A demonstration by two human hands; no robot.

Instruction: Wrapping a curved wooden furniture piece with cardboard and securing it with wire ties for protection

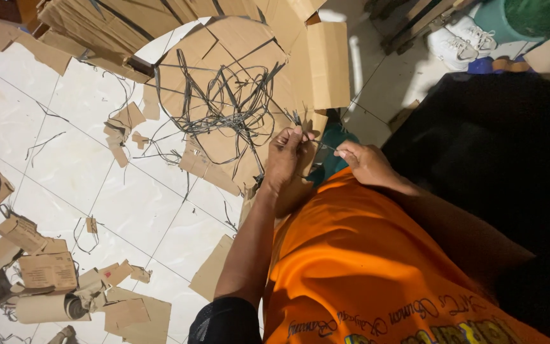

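Note:
My left hand (286, 156) pinches a thin dark strand that leads up into a tangle of black strips (230, 105) lying on flattened brown cardboard (249, 57). My right hand (364, 162) grips the same strand a little to the right; the short length stretches taut between both hands. Both hands are held in front of my orange shirt (364, 267), just above a cardboard piece (208, 167) at the pile's near edge.
Torn cardboard scraps (125, 124) and loose strips litter the white tiled floor (65, 153). Cardboard tubes and small boxes (46, 280) lie at the lower left. Stacked cardboard (97, 28) sits at top left. White shoes (459, 38) and a dark surface (498, 153) are on the right.

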